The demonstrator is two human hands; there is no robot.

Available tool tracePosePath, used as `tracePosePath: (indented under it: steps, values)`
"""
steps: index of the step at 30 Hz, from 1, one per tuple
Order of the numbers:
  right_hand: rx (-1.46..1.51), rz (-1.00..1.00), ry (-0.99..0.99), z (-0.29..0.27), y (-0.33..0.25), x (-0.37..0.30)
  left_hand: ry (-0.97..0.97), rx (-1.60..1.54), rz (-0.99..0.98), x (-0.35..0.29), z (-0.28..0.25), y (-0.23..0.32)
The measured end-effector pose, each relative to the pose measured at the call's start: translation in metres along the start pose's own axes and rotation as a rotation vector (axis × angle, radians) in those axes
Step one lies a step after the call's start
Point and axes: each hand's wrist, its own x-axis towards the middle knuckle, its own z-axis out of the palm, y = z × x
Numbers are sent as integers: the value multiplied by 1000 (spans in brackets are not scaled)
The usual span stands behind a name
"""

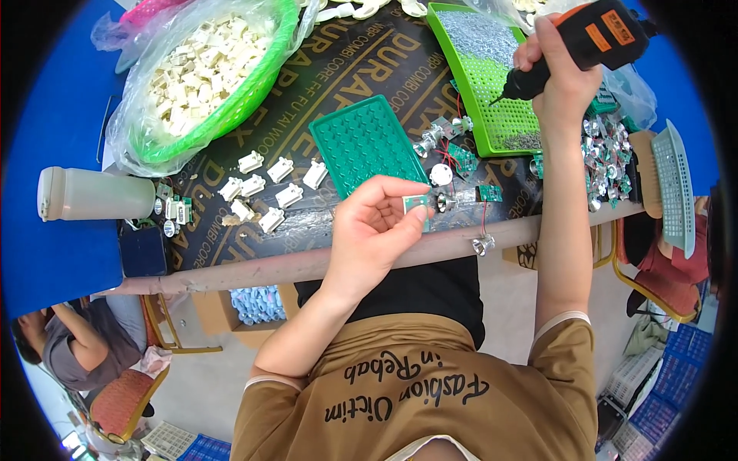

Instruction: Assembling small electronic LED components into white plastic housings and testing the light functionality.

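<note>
My left hand (pixel 367 234), near the table's front edge, pinches a small white housing with a green circuit board (pixel 416 204) between thumb and fingertips. At the upper right my right hand (pixel 565 88) grips a black electric screwdriver (pixel 596 37) with orange labels. Its thin bit points down-left, over a bright green perforated tray (pixel 503 123) holding many small screws. Just beyond my left hand lies a dark green dimpled tray (pixel 365 146). Beside it are small silvery reflectors (pixel 424 147) and circuit boards (pixel 465 161) with red wires. One reflector (pixel 483 245) hangs at the table edge.
Several loose white housings (pixel 288 196) lie left of the dimpled tray. A green basket (pixel 265 91), lined with plastic, is heaped with more. A whitish bottle (pixel 96 194) lies at the left. Piled reflectors (pixel 607 157) sit right of my forearm. Other people sit at both sides.
</note>
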Motion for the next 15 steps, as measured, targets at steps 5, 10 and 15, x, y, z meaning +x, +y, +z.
tracePosePath:
  steps: [5, 10, 15]
  values:
    - [70, -5, -47, -9, -17, 0, 13, 14, -46, -2, 1, 2]
    - [550, 231, -319, -56, -56, -1, -15, 48, -83, 0, 0, 5]
    - [388, 115, -409, 39, -98, -60, -22, 116, -125, 1, -1, 7]
